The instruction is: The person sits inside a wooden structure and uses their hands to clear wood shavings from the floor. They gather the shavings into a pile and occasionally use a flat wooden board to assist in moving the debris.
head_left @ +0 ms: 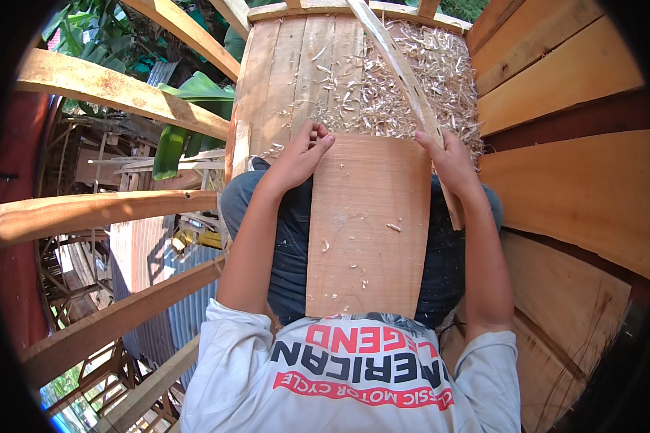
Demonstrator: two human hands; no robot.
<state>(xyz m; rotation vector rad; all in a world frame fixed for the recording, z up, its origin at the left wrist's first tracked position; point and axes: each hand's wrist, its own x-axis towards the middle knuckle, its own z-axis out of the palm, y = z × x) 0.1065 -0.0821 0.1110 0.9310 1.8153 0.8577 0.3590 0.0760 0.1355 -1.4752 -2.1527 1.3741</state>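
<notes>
A long, slightly curved wooden strip point(410, 85) slants from the top edge down past my right knee. My right hand point(451, 164) is closed around it near its lower end, beside the top right corner of a wide flat board point(368, 216). The board lies over my lap between my forearms, with a few curled shavings on its face. At the board's top left corner is my left hand point(307, 155), its fingers curled and the thumb pressed to them. Whatever that pinch may hold is too small or hidden to make out.
Wood shavings point(440, 68) cover much of the plank floor point(285, 65) ahead. Wide planks point(570, 187) form a wall close on my right. On my left are open wooden rails point(108, 216), with a corrugated metal roof point(141, 252) and green leaves point(170, 148) beyond and below.
</notes>
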